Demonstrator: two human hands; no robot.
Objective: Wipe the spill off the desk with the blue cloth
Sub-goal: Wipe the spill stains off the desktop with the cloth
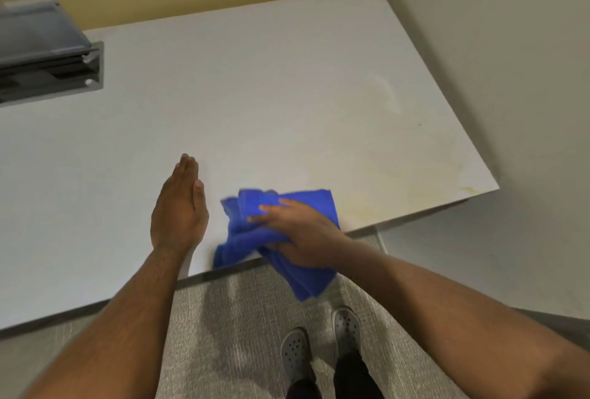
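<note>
A crumpled blue cloth (252, 235) lies at the front edge of the white desk (255, 95), one part hanging over the edge. My right hand (300, 232) presses on it, fingers spread over the folds and gripping the cloth. A faint yellowish spill (415, 187) smears the desk to the right of the cloth, reaching toward the front right corner, with a paler streak (386, 88) farther back. My left hand (180, 207) hovers flat over the desk just left of the cloth, fingers together and straight, holding nothing.
A grey tray-like device (41, 50) sits at the desk's far left. Yellow wall runs behind the desk and a pale wall (510, 63) to its right. Grey carpet (239, 318) and my two shoes (319, 344) show below the front edge.
</note>
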